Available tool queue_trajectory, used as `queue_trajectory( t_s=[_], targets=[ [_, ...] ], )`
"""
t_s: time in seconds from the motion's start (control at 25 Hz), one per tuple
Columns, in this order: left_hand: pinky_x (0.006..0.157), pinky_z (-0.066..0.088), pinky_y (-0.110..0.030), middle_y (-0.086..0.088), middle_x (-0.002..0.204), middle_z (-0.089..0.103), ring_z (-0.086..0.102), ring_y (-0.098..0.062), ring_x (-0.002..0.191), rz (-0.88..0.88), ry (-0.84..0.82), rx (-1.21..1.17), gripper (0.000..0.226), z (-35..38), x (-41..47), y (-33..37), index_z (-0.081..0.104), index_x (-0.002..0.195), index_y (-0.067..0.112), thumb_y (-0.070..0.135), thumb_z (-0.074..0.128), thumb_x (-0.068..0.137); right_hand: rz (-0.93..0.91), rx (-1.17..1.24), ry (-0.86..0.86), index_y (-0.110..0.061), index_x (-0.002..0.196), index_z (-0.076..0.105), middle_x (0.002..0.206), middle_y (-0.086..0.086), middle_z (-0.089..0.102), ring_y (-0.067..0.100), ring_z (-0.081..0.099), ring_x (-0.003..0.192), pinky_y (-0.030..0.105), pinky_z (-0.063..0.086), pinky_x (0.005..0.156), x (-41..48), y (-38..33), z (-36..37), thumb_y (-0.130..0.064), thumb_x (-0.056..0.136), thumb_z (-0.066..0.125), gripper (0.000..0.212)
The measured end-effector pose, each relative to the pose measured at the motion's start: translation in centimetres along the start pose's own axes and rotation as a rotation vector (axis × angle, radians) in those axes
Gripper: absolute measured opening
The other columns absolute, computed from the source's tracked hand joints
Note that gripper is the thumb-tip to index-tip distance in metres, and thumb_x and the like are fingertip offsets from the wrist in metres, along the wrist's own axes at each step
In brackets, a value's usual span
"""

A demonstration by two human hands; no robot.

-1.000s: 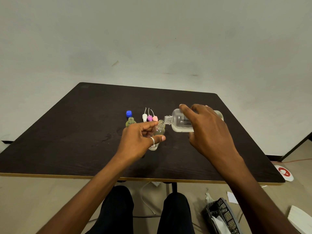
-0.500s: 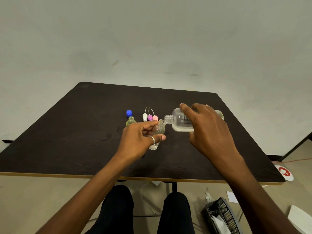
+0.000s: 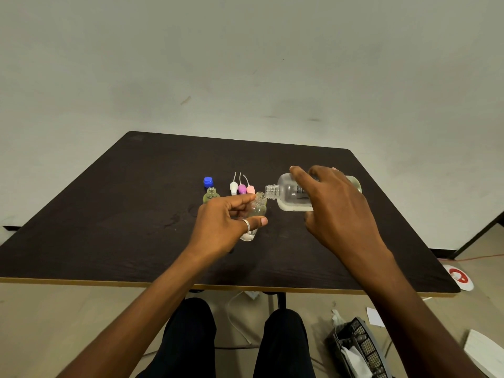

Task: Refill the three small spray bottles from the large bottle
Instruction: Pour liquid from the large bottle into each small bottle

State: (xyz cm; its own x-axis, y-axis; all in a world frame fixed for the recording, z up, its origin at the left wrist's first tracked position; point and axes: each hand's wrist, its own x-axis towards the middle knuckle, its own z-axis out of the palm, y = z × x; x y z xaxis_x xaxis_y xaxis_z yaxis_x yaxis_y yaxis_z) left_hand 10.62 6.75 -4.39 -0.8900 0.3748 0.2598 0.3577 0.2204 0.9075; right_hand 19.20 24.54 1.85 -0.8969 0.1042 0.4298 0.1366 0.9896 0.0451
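Head view. A dark worktop stood against a pale wall, with the person's two bare arms reaching over its near edge.

The left hand was closed around a small clear bottle, thumb on the near side and fingers behind, a ring on the thumb. The bottle was tilted, mouth up and leaning to the right, and its base sat at or just above the worktop; contact could not be confirmed.

The right hand gripped the large bottle from above, fingers wrapped over its body. The large bottle lay nearly level, uncapped neck pointing left, and its mouth was touching or just over the mouth of the small clear bottle. A shallow layer of clear liquid lay along the lower side of the large bottle.

A second small bottle, holding greenish liquid, stood upright and uncapped to the left of the left hand. A blue cap lay just behind it. Three spray tops, white, purple and pink, lay side by side between the blue cap and the large bottle, their thin tubes pointing away from the person. A third small bottle could not be made out.
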Motion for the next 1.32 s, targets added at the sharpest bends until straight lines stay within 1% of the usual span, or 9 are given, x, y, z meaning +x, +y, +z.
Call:
queue_trajectory(
  t_s=[0.2,0.32,0.52,0.68,0.88,1.12,1.32],
  targets=[
    [0.080,0.048,-0.003,0.006,0.108,0.075,0.067,0.010,0.092,-0.004,-0.011,-0.009,0.058,-0.04,-0.02,-0.10,0.067,0.126,0.016,0.020,0.086,0.071,-0.003,0.001,0.001,-0.026,0.145,0.039,0.133,0.009,0.054,0.030,0.050,0.123,0.045,0.049,0.095,-0.02,-0.06,-0.13,-0.013,0.074,0.078,0.082],
    [0.079,0.048,-0.003,0.007,0.107,0.075,0.067,0.011,0.092,-0.007,-0.013,-0.015,0.058,0.00,0.00,-0.06,0.067,0.125,0.016,0.019,0.086,0.071,-0.006,0.002,0.007,-0.026,0.145,0.040,0.132,0.009,0.054,0.030,0.050,0.122,0.044,0.049,0.094,-0.05,-0.08,-0.17,-0.013,0.074,0.078,0.081],
    [0.077,0.046,-0.001,0.008,0.103,0.075,0.066,0.013,0.088,-0.015,0.001,-0.022,0.057,0.06,-0.10,0.09,0.068,0.124,0.015,0.017,0.087,0.070,-0.004,0.005,0.007,-0.026,0.145,0.040,0.132,0.009,0.054,0.031,0.050,0.123,0.045,0.047,0.098,0.03,-0.06,-0.10,-0.011,0.074,0.077,0.082],
    [0.076,0.046,-0.001,0.007,0.102,0.075,0.067,0.013,0.088,-0.012,0.003,-0.015,0.057,0.07,-0.16,0.13,0.069,0.124,0.015,0.017,0.087,0.070,-0.004,0.005,0.008,-0.025,0.145,0.040,0.132,0.010,0.054,0.032,0.049,0.124,0.045,0.047,0.098,-0.04,-0.07,-0.10,-0.011,0.074,0.077,0.081],
    [0.080,0.048,-0.003,0.006,0.106,0.075,0.067,0.011,0.090,-0.011,0.001,-0.001,0.059,0.02,-0.08,0.06,0.068,0.125,0.017,0.021,0.087,0.070,-0.007,0.004,0.009,-0.025,0.145,0.041,0.132,0.010,0.054,0.032,0.049,0.124,0.046,0.047,0.098,-0.04,-0.15,-0.16,-0.012,0.073,0.078,0.082],
    [0.086,0.051,-0.009,0.004,0.108,0.075,0.068,0.006,0.093,-0.007,-0.007,-0.001,0.058,-0.01,-0.07,-0.01,0.068,0.125,0.017,0.021,0.087,0.070,-0.005,0.006,0.002,-0.025,0.145,0.041,0.132,0.011,0.054,0.032,0.050,0.124,0.046,0.046,0.099,-0.02,-0.23,-0.24,-0.012,0.073,0.079,0.082],
    [0.082,0.049,-0.005,0.005,0.108,0.075,0.068,0.008,0.093,-0.009,-0.013,-0.003,0.059,-0.01,-0.10,-0.03,0.067,0.126,0.017,0.020,0.087,0.071,0.001,0.011,-0.001,-0.025,0.145,0.040,0.132,0.010,0.054,0.031,0.049,0.124,0.046,0.047,0.099,0.00,-0.23,-0.26,-0.011,0.075,0.077,0.081]
  ],
)
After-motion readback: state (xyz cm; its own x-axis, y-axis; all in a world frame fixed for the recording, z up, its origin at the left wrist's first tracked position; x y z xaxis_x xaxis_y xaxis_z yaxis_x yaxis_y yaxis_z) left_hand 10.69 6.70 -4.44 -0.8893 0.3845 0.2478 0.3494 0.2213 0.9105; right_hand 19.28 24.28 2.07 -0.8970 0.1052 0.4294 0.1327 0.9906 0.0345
